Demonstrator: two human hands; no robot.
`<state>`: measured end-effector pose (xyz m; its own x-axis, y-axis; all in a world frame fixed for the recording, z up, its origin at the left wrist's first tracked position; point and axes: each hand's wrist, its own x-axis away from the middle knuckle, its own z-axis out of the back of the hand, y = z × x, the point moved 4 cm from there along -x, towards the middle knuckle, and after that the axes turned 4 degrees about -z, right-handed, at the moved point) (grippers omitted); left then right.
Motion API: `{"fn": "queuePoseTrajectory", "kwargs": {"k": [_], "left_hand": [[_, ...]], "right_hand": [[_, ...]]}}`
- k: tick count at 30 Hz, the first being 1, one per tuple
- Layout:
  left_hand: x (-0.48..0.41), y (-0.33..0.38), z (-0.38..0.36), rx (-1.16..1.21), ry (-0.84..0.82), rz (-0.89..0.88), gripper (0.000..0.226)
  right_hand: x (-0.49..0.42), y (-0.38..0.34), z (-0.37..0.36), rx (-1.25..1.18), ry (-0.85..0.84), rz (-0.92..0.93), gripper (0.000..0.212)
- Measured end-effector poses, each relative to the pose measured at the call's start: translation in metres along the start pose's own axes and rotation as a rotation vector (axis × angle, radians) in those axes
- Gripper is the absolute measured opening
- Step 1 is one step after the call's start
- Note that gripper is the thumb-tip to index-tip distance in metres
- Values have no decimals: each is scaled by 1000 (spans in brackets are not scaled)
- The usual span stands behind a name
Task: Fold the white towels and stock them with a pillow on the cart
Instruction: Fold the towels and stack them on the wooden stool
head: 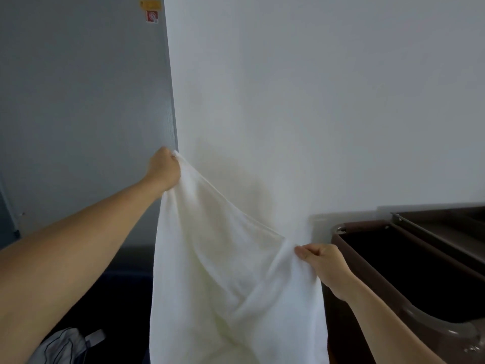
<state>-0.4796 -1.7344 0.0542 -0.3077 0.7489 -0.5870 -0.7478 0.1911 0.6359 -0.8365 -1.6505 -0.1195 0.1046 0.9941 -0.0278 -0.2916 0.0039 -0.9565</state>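
A white towel (225, 279) hangs in the air in front of a pale wall, spread between my two hands. My left hand (164, 168) grips its upper left corner, held high and far out. Lower and to the right, my right hand (321, 262) pinches the other top corner. The top edge slants down from left to right and the cloth drops in loose folds past the bottom of the view. The dark brown cart (409, 261) stands at the right with an open dark compartment. No pillow is in view.
A grey door (78, 101) with a red and yellow sticker stands at the left, next to the wall corner. A striped light cloth (63, 345) lies at the bottom left on a dark floor. The cart's metal rail (446, 329) curves at the lower right.
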Motion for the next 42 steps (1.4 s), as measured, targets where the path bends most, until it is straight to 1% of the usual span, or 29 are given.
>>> {"fn": "queuePoseTrajectory", "kwargs": {"k": [2, 4, 5, 7, 8, 10, 13, 15, 18, 21, 23, 25, 26, 27, 29, 31, 35, 36, 37, 39, 42], "left_hand": [[24, 0, -23, -41, -117, -66, 20], [56, 10, -49, 12, -259, -182, 20], [77, 19, -60, 68, -350, -235, 27], [120, 41, -73, 154, -577, -354, 49], [139, 49, -78, 175, -685, -407, 55], [159, 53, -85, 200, -823, -426, 53], [164, 43, -87, 155, -860, -361, 44], [166, 40, -87, 164, -872, -341, 40], [171, 38, -86, 262, -998, -285, 37], [174, 31, -85, 259, -1129, -295, 34], [170, 28, -85, 206, -1122, -316, 33], [166, 29, -83, 134, -1096, -333, 26], [165, 29, -83, 82, -1108, -346, 23], [165, 30, -82, 10, -1127, -378, 23], [163, 35, -78, -182, -1121, -514, 29], [156, 43, -74, -314, -1036, -646, 33], [133, 64, -63, -351, -811, -755, 28], [128, 70, -60, -348, -748, -780, 27], [122, 77, -56, -348, -684, -811, 26], [111, 90, -47, -362, -558, -862, 25], [93, 101, -35, -408, -424, -870, 25]], "right_hand": [[-4, -16, -5, 51, 11, 51, 14], [-4, -37, -16, 122, -2, 120, 15], [-4, -48, -23, 169, -20, 171, 20], [-1, -65, -37, 264, -71, 262, 31], [1, -71, -42, 309, -93, 275, 30], [3, -74, -44, 376, -105, 260, 18], [10, -70, -43, 358, -104, 267, 23], [13, -68, -46, 321, -121, 291, 20], [15, -69, -50, 280, -163, 311, 19], [16, -69, -49, 261, -192, 301, 17], [15, -68, -50, 271, -190, 295, 14], [15, -66, -52, 297, -189, 278, 8], [14, -64, -54, 319, -195, 268, 7], [15, -62, -57, 344, -203, 263, 10], [15, -57, -60, 382, -213, 263, 15], [15, -55, -61, 397, -194, 290, 18], [16, -59, -54, 347, -5, 472, 27], [15, -58, -53, 320, 17, 480, 27], [14, -57, -53, 303, 20, 463, 25], [10, -50, -52, 260, 6, 405, 35], [6, -43, -38, 138, 37, 350, 42]]}}
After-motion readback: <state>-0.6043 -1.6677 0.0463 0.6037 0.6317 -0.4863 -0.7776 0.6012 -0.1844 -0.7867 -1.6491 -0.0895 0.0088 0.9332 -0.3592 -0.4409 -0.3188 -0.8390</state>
